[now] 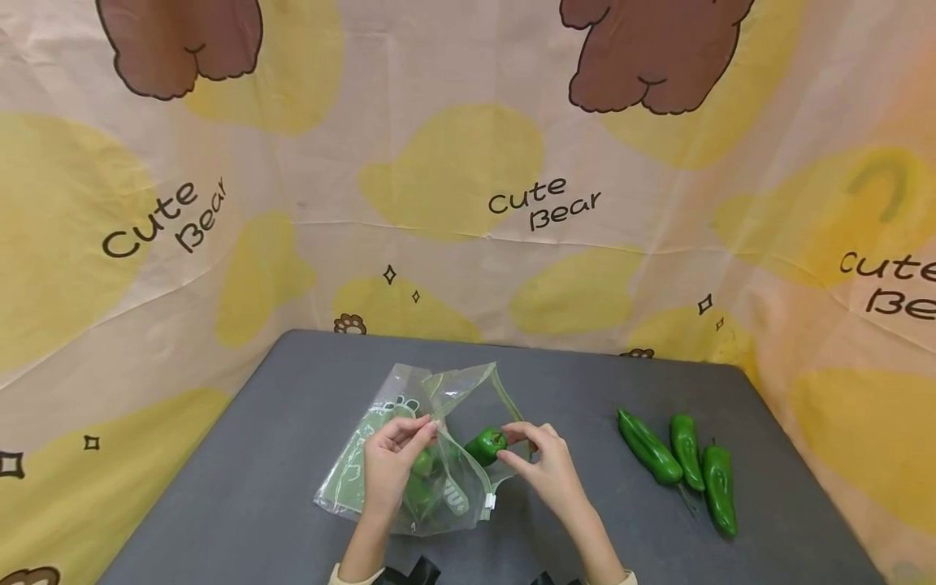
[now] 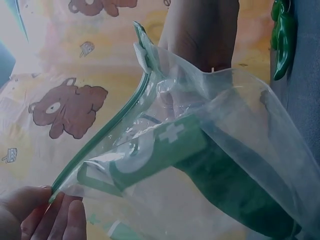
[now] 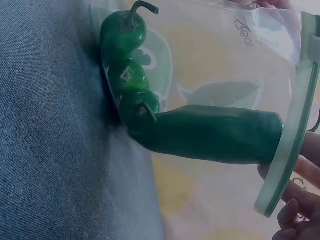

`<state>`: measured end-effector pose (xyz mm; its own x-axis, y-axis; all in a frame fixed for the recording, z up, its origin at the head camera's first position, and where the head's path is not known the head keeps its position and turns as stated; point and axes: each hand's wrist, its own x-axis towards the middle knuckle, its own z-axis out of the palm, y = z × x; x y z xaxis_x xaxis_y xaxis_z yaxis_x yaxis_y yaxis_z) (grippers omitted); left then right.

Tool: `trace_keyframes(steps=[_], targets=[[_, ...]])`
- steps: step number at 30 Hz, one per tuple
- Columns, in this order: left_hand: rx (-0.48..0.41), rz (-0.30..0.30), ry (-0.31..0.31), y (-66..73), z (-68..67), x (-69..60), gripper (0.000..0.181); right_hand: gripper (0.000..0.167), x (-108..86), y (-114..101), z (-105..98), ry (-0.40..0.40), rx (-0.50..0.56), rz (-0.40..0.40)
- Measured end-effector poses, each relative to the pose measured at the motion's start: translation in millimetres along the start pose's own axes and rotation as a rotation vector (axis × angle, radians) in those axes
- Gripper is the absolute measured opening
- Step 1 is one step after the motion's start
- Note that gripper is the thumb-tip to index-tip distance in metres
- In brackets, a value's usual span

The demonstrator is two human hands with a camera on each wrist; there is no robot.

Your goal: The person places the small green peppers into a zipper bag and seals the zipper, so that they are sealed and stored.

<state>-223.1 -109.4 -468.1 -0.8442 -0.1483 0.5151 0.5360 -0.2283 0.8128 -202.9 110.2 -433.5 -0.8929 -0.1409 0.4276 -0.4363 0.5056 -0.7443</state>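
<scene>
At the left of the clear bag's (image 1: 468,388) mouth, the left hand (image 1: 395,455) pinches its rim. At the mouth's right, the right hand (image 1: 548,467) pinches a glossy green pepper (image 1: 484,448), mostly inside the bag. The step looks like feeding it in; the next move calls for releasing it without collapsing the limp plastic. Three smooth, tapering loose peppers (image 1: 686,452) lie well right of the bag; creased cloth (image 1: 453,171) hangs behind it.
</scene>
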Motion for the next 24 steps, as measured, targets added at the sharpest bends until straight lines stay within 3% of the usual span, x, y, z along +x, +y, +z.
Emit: trace_keyframes(steps=[1,2,3,5,6,9,11,12,18,24], targets=[[0.002,0.022,-0.01,4.3,1.3,0.6,0.01,0.031,0.3,0.2,-0.1,-0.001,-0.001,-0.005],[-0.023,0.028,-0.017,17.3,5.7,0.9,0.009,0.031,0.5,0.7,-0.4,-0.003,-0.002,-0.009],[-0.034,0.063,-0.038,4.3,-0.3,0.6,0.01,0.03,0.6,1.0,-0.9,-0.005,-0.002,-0.01],[-0.076,0.093,-0.056,5.4,-0.9,1.7,0.011,0.026,0.6,1.7,-2.3,-0.006,-0.005,-0.012],[-0.091,0.11,-0.068,-6.7,-6.2,1.3,0.013,0.022,0.3,2.0,-3.0,-0.009,-0.005,-0.009],[-0.092,0.091,-0.05,-19.9,-11.3,0.7,0.014,0.012,-0.3,2.7,-5.0,-0.032,-0.01,0.011],[-0.099,0.09,-0.051,-16.4,-9.9,0.6,0.014,0.008,-0.9,2.8,-6.0,-0.06,-0.011,0.021],[-0.073,0.086,-0.045,-27.1,-13.9,-0.3,0.014,0.007,-1.0,2.9,-6.4,-0.076,-0.007,0.023],[-0.089,0.076,-0.031,17.2,4.9,1.4,0.011,0.01,-0.8,2.9,-8.0,-0.115,0.018,-0.014],[-0.143,0.123,-0.062,14.7,3.6,3.1,0.01,0.01,-1.3,4.0,-9.9,-0.114,0.071,-0.157]])
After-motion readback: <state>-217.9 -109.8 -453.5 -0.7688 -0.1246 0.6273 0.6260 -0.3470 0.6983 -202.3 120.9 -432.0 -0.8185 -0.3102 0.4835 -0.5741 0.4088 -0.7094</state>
